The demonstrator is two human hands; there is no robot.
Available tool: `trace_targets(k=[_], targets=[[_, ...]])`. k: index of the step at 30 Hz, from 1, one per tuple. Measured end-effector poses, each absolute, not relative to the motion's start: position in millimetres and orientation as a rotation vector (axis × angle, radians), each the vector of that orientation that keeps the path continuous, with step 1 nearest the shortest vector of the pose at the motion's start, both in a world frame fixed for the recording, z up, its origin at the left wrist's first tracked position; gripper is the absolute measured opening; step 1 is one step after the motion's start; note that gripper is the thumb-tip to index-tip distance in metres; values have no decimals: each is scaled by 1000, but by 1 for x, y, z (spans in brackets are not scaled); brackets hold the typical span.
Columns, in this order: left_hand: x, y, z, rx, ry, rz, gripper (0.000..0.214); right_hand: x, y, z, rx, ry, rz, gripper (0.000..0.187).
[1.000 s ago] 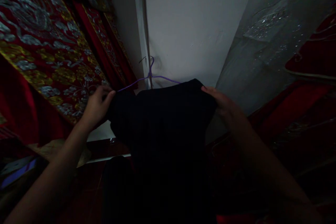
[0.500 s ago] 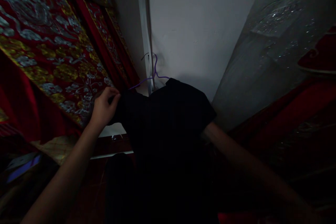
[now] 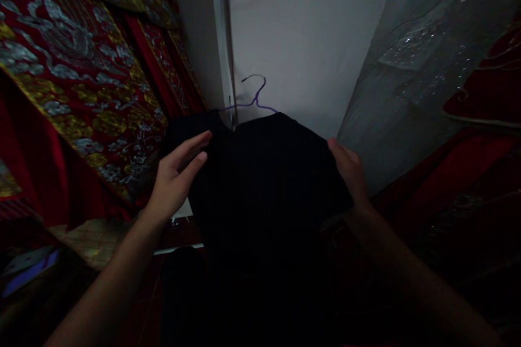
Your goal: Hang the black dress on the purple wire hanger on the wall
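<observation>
The black garment (image 3: 260, 184) hangs on a purple wire hanger (image 3: 255, 98) in the middle of my view. The hanger's hook rises just above the collar, and only short stretches of its arms show at the neckline. I cannot tell what the hook catches on. The cloth covers both ends of the hanger and drops down into the dark at the bottom of the frame.

My left hand (image 3: 177, 179) is at the left end of the hanger, on the garment's shoulder. Its fingers (image 3: 191, 146) are straight and slightly spread, lying flat against the cloth and gripping nothing. My right hand (image 3: 349, 171) is at the right end, on the edge of the other shoulder or sleeve. Its thumb rests along the edge of the fabric. The other fingers are lost against the black cloth, so I cannot tell whether they pinch it or just press on it.

Behind the hanger a white post (image 3: 222, 38) runs up beside a white wall (image 3: 309, 32). On the left, near my left hand, hang red cloths embroidered in gold and silver (image 3: 77, 81). On the right, a grey sheer fabric with sequins (image 3: 427, 59) hangs beside my right hand. Further right is more red cloth (image 3: 488, 92) with pale trim. At the lower left a tan patterned piece (image 3: 89, 238) lies in shadow.
</observation>
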State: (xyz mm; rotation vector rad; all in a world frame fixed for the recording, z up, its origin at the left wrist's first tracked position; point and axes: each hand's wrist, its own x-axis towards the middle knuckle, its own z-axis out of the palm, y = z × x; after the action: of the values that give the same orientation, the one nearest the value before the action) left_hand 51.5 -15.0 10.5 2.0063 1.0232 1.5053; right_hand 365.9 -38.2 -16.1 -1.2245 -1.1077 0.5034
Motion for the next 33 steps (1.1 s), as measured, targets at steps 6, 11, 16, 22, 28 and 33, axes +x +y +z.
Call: trace_targets(k=[6,11,16,22,28,33], targets=[[54,-40,13,1587,874,1266,48,313,-101,-36,-955,-1820,584,41],[38,-57,-8,1390,996,910,36,289,-100,-50,-594,-2643,906,48],[4,-83,-21,1628,1116,390,40,306,-35,-75,-869,-2225,569,54],[-20,-61,-8,2062,1368,760,50,319,0,-99,-937,-2115,1046,38],[-7,-30,-19,2083,1471,1642,24,326,28,-65,-1009,-1352,1065,54],[18,-33,-40,2540,1306,1694,20,329,62,-26,-892,-1121,780,53]])
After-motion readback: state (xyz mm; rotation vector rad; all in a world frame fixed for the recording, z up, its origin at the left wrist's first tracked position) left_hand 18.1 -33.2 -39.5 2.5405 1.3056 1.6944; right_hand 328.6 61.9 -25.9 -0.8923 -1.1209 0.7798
